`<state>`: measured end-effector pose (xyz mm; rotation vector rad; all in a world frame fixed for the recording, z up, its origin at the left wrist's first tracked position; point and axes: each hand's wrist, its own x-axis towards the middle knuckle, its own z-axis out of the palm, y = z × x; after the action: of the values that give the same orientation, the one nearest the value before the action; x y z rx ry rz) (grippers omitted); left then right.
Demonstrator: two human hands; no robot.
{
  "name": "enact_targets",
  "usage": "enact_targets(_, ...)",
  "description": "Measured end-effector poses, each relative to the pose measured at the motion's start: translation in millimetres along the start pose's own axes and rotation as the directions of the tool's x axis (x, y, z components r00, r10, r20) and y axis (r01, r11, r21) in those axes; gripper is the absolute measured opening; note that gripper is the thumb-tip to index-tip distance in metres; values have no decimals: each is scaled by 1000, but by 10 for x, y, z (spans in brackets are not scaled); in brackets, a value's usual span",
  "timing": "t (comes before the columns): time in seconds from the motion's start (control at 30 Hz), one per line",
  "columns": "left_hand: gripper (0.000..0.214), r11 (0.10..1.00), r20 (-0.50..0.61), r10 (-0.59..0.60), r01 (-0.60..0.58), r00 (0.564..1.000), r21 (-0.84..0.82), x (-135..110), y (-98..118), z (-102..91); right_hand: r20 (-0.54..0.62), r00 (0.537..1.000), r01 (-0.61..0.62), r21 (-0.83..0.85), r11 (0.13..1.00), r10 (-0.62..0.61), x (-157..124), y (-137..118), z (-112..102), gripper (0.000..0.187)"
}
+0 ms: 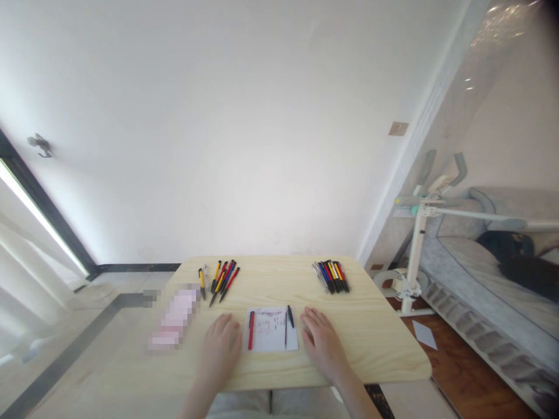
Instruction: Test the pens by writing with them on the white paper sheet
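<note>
A white sheet of paper (266, 343) with pen scribbles lies near the front of the table. On its left side rests a red pen barrel (251, 331). At its right are a thin dark pen refill (286, 330) and a short black pen part (290, 316). My left hand (222, 337) lies on the table just left of the paper, somewhat blurred, fingers loosely stretched and nothing visible in them. To the right of the paper my right hand (321, 337) rests palm down with its fingers extended, holding nothing.
Loose pens (222, 282) lie at the table's back left, and a neat row of several pens (332, 276) at the back right. A pixelated pinkish object (174, 320) is at the left edge. An exercise machine (417, 250) stands right of the wooden table (371, 355), beside a sofa (471, 256).
</note>
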<state>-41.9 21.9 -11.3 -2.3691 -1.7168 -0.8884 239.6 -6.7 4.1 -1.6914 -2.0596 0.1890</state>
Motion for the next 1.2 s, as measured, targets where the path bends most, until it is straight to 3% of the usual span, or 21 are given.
enact_targets(0.23,17,1000,7,-5,5,1000,0,4,-10,-3,-32,999,-32,98,995,35,166,-178,-101,29)
enact_targets(0.4,17,1000,10,-11,11,1000,-4,5,-5,-14,53,985,160,105,981,-166,378,-504,-60,23)
enact_targets(0.53,18,1000,3,-13,13,1000,-14,0,-26,-6,108,961,249,66,966,-255,501,-662,37,19)
enact_targets(0.63,25,1000,0,15,-15,1000,-4,3,-17,-12,141,938,317,28,948,-317,556,-693,75,16)
enact_targets(0.7,34,995,32,97,-96,995,-12,16,21,-27,159,922,358,4,934,-354,570,-694,94,17)
enact_targets(0.8,47,973,114,232,-228,966,-47,61,106,-58,168,909,391,-22,920,-382,571,-691,124,18)
enact_targets(0.93,59,951,217,307,-305,926,-46,148,167,-93,174,898,416,-44,908,-403,574,-686,150,18)
enact_targets(1.03,55,941,258,337,-333,906,-61,189,157,-110,190,885,439,-40,898,-425,586,-676,154,16)
enact_targets(1.2,36,965,244,262,-252,934,-75,219,132,-159,190,881,450,-50,892,-434,595,-672,162,16)
